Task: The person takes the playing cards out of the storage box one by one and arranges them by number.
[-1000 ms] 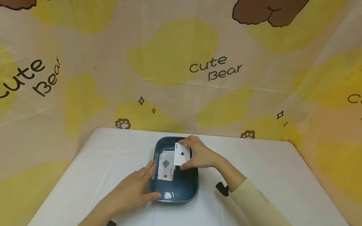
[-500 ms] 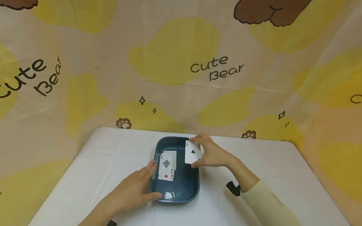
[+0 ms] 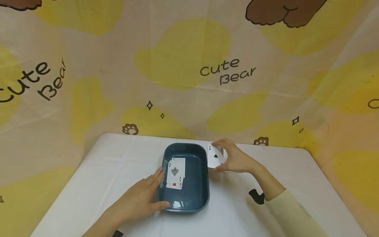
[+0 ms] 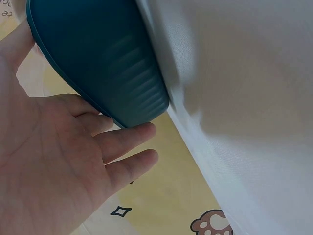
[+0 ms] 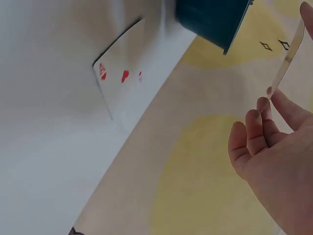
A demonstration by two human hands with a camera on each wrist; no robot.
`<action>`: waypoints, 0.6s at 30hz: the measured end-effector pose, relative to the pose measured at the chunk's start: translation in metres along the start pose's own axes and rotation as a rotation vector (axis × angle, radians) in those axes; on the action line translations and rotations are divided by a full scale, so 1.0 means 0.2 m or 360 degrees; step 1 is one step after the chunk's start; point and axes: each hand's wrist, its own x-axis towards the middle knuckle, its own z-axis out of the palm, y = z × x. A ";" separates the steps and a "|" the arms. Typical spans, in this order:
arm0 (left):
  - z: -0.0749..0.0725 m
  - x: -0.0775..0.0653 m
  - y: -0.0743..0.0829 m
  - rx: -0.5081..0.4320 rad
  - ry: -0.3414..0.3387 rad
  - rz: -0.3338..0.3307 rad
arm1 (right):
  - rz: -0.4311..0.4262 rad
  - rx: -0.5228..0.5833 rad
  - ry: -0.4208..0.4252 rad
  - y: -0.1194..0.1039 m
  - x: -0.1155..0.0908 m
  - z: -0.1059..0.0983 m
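Note:
My right hand (image 3: pixel 237 159) pinches a playing card, the ace of clubs (image 3: pixel 215 156), by its edges between thumb and fingers. It holds the card raised just beyond the right rim of a dark blue tray (image 3: pixel 204 191). In the right wrist view the held card (image 5: pixel 289 56) shows nearly edge-on. My left hand (image 3: pixel 139 199) rests against the tray's left side, fingers extended. In the left wrist view its fingertips (image 4: pixel 142 132) touch the tray's outer wall (image 4: pixel 102 58). Inside the tray lie overlapping face-up cards, an ace of spades (image 3: pixel 174 171) on top.
A red-suited ace (image 5: pixel 120 73) lies face up on the white table (image 5: pixel 58 127), beneath the right hand; the head view mostly hides it. Behind the table hangs a patterned backdrop (image 3: pixel 183 59) with yellow patches and lettering.
My right hand has carried the ace of clubs rightward, from above the tray to outside its right rim. The left hand and the cards in the tray have stayed put.

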 end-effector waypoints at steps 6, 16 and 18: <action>0.00 0.00 0.00 0.0004 0.0015 0.0012 | 0.0058 0.0004 0.0026 0.07 -0.03 -0.04; 0.01 0.01 0.00 0.0011 0.0021 0.0003 | 0.0124 -0.0021 0.0061 0.21 -0.08 -0.07; 0.01 0.01 0.00 0.0017 0.0024 -0.0005 | 0.0139 -0.0023 0.0067 0.24 -0.09 -0.08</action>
